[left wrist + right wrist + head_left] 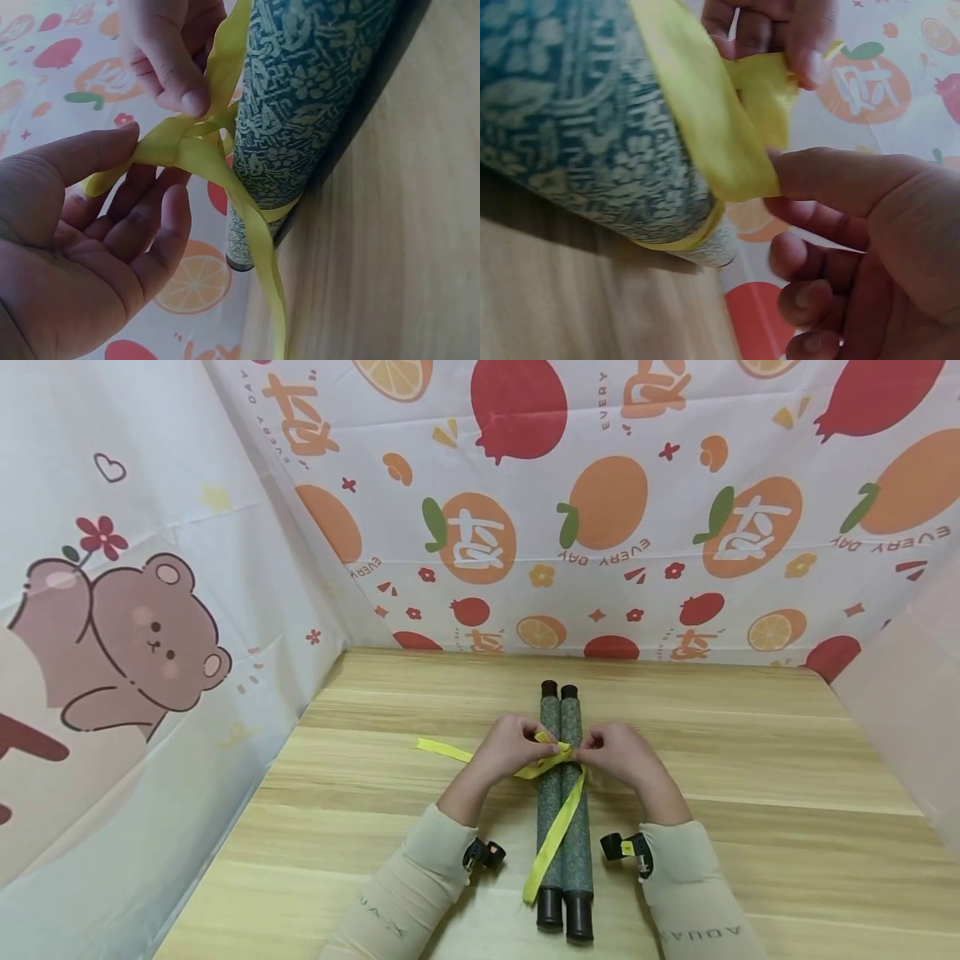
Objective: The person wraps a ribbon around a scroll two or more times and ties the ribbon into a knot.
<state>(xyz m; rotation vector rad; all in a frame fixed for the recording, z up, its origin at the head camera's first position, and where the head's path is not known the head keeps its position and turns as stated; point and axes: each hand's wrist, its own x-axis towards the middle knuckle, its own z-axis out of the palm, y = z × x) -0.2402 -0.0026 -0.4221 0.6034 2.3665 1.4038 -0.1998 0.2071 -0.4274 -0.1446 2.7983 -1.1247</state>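
Note:
Two rolled scrolls with dark end knobs and green patterned covering lie side by side on the table. A yellow ribbon passes around them and is looped and crossed on top near their middle. My left hand pinches a ribbon loop between thumb and fingers, as the left wrist view shows. Opposite it, my right hand pinches another part of the ribbon between thumb and forefinger, its other fingers loosely curled. One ribbon tail runs out left; another hangs slantwise over the scrolls toward their near ends.
The wood-grain table spreads out on both sides of the scrolls. A fruit-print cloth hangs behind it, and a bear-print cloth at the left. Small wrist cameras sit at both cuffs.

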